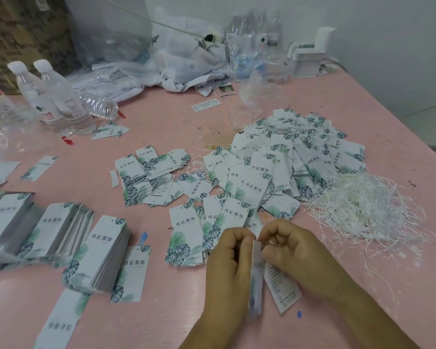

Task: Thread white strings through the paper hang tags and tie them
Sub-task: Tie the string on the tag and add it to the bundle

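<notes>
Both hands worked at about five o'clock on the pink surface (161, 311). The left hand (228, 263) had its fingers curled around a hang tag (256, 275) held edge-on (blurred, so its print could not be read), thumb pressed along the tag's upper edge. The right hand (291, 250) was curled beside it, fingertips pinched at the tag's top end; whether a string sat between them could not be told. A second tag (282, 288) lay under the right hand's heel. The loose white strings (363, 210) lay in a tangle at three o'clock, touching the heap of strung tags (287, 157) at one o'clock. Neat stacks of unstrung tags (96, 250) stood at nine o'clock, and water bottles (58, 96) at eleven o'clock.
</notes>
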The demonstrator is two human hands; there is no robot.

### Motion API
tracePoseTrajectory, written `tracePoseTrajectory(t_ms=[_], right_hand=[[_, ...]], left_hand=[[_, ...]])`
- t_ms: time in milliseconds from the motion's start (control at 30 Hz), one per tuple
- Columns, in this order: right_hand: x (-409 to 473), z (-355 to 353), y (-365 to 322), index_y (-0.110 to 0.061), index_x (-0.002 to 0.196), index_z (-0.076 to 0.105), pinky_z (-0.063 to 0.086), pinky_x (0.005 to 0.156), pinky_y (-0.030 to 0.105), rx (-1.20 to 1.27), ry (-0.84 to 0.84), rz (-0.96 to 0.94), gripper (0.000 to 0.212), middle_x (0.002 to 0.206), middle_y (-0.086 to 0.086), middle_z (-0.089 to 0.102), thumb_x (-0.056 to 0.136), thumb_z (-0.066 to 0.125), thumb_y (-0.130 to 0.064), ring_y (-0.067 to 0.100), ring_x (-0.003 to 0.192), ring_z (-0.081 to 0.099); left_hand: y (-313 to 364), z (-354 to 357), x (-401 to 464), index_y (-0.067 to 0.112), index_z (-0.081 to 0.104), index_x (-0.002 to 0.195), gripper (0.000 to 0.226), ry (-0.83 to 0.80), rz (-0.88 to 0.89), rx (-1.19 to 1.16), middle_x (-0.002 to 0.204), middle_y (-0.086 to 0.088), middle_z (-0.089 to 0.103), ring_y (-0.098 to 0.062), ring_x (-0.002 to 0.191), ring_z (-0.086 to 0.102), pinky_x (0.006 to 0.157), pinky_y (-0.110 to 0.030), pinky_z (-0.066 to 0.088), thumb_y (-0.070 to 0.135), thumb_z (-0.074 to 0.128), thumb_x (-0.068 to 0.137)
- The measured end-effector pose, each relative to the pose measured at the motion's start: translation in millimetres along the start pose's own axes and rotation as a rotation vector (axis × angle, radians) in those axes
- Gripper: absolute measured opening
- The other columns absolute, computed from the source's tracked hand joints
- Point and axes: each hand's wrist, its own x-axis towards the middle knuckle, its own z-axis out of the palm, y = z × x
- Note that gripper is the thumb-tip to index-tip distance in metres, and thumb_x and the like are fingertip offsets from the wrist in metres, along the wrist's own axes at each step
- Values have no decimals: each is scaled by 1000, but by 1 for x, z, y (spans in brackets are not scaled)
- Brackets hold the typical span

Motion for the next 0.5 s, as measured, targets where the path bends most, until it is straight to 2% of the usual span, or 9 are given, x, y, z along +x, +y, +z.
tracePoseTrajectory(t_ms=[133, 200, 300, 367, 433, 500], right_hand=[[-2, 12, 4, -34, 91, 61, 43, 56, 19, -202, 92, -63, 31, 63, -11, 54, 65, 70, -48, 2, 56, 47], [-2, 10, 3, -32, 90, 62, 42, 56, 14, -175, 96, -79, 27, 63, -12, 57, 68, 69, -45, -1, 55, 48], [-2, 0, 3, -27, 88, 65, 43, 57, 17, -108, 33, -85, 21, 61, -4, 60, 74, 68, -43, 3, 55, 50], [-2, -7, 3, -24, 87, 68, 48, 60, 19, -64, 28, -76, 23, 67, 3, 65, 73, 68, -43, 8, 61, 58], [-2, -12, 4, -23, 86, 70, 47, 61, 15, -14, 48, -66, 24, 68, -4, 65, 71, 69, -42, 5, 63, 60], [-1, -16, 3, -25, 88, 71, 47, 62, 18, -16, 61, -36, 29, 70, -5, 63, 68, 71, -46, 7, 65, 60]], left_hand=[[2, 3, -2, 40, 61, 87, 10, 48, 95, 107, 77, 17, 68, -1, 68, 63, 60, -11, 46, 38, 51, 90], [3, 3, -2, 38, 60, 87, 11, 59, 114, 117, 77, 17, 68, -2, 68, 63, 61, -10, 45, 36, 50, 91], [5, 2, 3, 31, 60, 84, 18, 77, 61, -34, 76, 3, 68, -8, 63, 62, 61, -18, 50, 25, 49, 96], [7, 2, 6, 26, 61, 83, 22, 56, 7, -122, 76, -7, 68, -16, 62, 62, 61, -26, 52, 22, 45, 98], [12, 3, 10, 24, 62, 80, 26, 36, -55, -218, 79, -12, 69, -19, 62, 61, 59, -27, 52, 23, 43, 98], [17, 2, 16, 21, 62, 80, 29, 41, -121, -349, 84, -15, 70, -18, 62, 61, 56, -24, 51, 20, 42, 100]])
